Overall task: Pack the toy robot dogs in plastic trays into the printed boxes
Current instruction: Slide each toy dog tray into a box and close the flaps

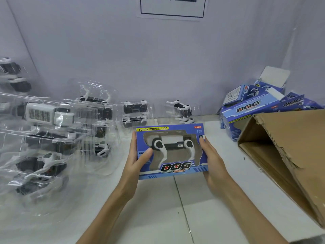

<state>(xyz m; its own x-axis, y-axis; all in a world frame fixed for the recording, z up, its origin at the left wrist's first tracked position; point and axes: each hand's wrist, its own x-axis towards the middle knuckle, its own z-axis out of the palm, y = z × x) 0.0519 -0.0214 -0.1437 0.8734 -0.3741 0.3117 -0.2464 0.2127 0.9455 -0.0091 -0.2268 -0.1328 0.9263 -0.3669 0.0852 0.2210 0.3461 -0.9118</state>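
**Q:** Where is the task's thing logged?

**A:** The printed box [171,150] is held clear of the surface [158,208] at 12 o'clock, window face up. A toy robot dog [173,140] is seen behind the window. This unit is judged packed, though the end flaps cannot be seen.

**Q:** How are the fingers recorded?

**A:** The box is gripped at both short ends. The left hand [136,162] is wrapped round the 9 o'clock end, fingers [133,143] curled along the edge and thumb laid on the front. The right hand [212,161] is clamped on the 3 o'clock end in the same way.

**Q:** Which relation is the coming move thought to turn on?

**A:** The box's long axis is laid from 9 to 3 o'clock, slightly tilted. The cardboard carton [290,147] is tipped on its side at 3 o'clock, with its mouth turned toward the box. The right hand is the nearer one. An end-first carry toward 3 o'clock is judged likely, though the destination cannot be confirmed.

**Q:** What is noted of the surface and the room?

**A:** The surface is white, with a seam run from 12 to 6 o'clock under the box. The plastic trays [52,131] with dogs are heaped from 9 to 11 o'clock. The spare boxes [249,106] are piled at 2 o'clock. A pale wall [158,59] is set behind, with a paper notice [172,6] fixed at 12 o'clock.
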